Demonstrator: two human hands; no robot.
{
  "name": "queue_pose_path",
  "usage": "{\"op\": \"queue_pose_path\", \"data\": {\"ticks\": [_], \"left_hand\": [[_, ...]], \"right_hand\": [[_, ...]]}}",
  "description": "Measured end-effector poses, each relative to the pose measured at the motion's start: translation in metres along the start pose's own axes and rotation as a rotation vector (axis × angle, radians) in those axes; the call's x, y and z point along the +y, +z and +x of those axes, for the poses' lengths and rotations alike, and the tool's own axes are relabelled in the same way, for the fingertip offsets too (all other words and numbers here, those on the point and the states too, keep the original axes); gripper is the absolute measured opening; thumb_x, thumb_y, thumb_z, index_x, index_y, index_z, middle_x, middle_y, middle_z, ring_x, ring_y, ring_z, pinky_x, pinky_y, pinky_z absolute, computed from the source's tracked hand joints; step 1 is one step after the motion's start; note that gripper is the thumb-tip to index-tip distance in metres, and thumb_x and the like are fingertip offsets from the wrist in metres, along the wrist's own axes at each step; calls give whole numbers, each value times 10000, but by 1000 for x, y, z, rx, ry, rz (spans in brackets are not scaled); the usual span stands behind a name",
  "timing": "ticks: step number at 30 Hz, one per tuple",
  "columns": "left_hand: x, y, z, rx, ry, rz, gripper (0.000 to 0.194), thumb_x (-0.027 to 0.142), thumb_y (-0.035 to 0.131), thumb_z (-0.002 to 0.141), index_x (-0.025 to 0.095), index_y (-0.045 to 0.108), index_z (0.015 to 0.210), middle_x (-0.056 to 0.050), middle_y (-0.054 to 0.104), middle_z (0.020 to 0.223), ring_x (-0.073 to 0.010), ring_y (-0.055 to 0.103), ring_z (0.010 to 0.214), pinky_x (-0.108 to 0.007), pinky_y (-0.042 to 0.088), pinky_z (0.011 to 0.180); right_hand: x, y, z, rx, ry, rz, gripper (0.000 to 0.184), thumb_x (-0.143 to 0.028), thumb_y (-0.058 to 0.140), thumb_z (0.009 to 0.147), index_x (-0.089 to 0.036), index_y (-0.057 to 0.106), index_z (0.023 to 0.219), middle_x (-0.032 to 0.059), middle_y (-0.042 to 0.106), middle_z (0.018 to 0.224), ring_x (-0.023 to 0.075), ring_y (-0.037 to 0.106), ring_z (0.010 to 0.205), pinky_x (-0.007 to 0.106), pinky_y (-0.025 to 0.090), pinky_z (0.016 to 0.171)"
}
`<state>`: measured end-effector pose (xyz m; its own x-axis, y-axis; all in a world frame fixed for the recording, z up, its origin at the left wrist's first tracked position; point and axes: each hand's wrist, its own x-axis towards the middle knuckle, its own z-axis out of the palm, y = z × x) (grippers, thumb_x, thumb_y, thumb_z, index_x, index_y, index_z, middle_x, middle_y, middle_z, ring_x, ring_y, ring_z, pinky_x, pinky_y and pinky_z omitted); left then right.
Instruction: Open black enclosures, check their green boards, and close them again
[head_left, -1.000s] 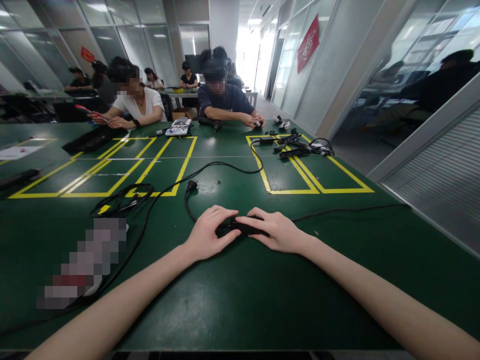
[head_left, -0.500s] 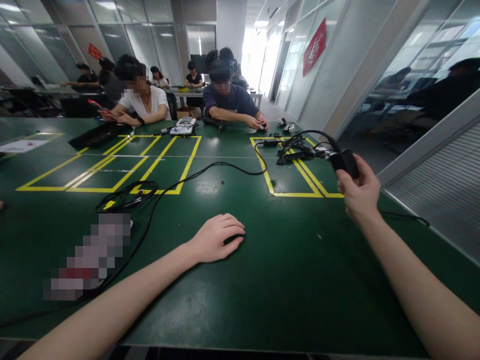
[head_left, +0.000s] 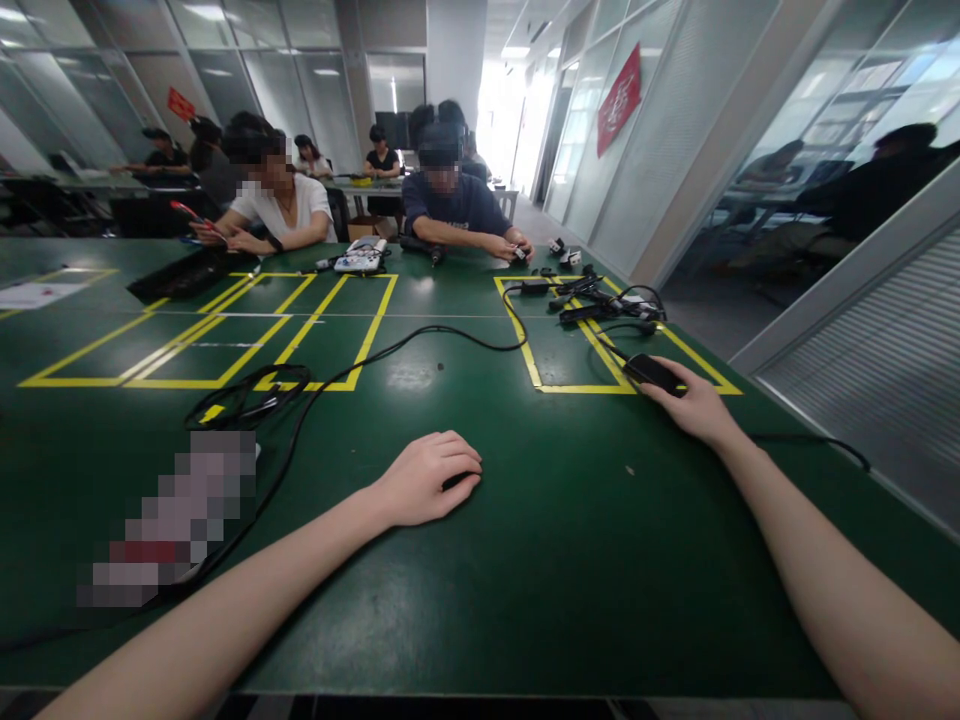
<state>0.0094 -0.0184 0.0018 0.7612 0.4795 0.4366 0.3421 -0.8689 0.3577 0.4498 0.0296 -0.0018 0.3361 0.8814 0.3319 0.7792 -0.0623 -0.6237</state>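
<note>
My right hand [head_left: 694, 402] has its thumb and fingers around a black power adapter [head_left: 654, 374], a flat box with a cable at its far end. The adapter is low at the table, over the near edge of the right yellow-taped area. Just beyond it lies a tangle of black cables and adapters [head_left: 589, 308]. My left hand [head_left: 431, 478] rests palm down near the table's middle, fingers loosely curved and thumb apart from them. A dark gap shows between thumb and fingers, and nothing held can be made out there.
On the green table [head_left: 525, 560] a black cable [head_left: 420, 338] runs across to a coil [head_left: 251, 398] at left. A blurred-out long object [head_left: 172, 520] lies near my left forearm. Yellow tape [head_left: 360, 350] marks rectangles. Two people sit opposite; one handles a small part.
My right hand has lowered the adapter from above the table down to the taped area, turning it flatter. The left hand stays in place. The view has shifted slightly.
</note>
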Motion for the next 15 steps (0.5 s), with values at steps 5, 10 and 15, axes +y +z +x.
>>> {"op": "queue_pose_path", "data": {"ticks": [5,10,15], "left_hand": [[0,0,0,-6,-11,-3,194,235,549,1011,197,738,987,-68,781,1042,-206,708,991,-359,558,907],[0,0,0,-13,-11,-8,190,235,552,1011,199,735,976,-63,776,1044,-202,704,988,-351,550,899],[0,0,0,-6,-6,-3,193,236,548,1014,191,732,977,-66,775,1049,-204,703,984,-349,550,889]], "right_hand": [[-13,-3,-4,34,97,-121,600,-355,638,805,-157,654,1371,158,727,1250,348,678,1092,485,526,963],[-12,-6,-2,112,230,-251,594,-405,619,842,-171,654,1387,176,707,1285,387,657,1141,495,526,948],[-9,-5,0,43,246,-339,615,-439,627,854,-192,642,1418,183,709,1266,414,660,1131,527,530,922]]}}
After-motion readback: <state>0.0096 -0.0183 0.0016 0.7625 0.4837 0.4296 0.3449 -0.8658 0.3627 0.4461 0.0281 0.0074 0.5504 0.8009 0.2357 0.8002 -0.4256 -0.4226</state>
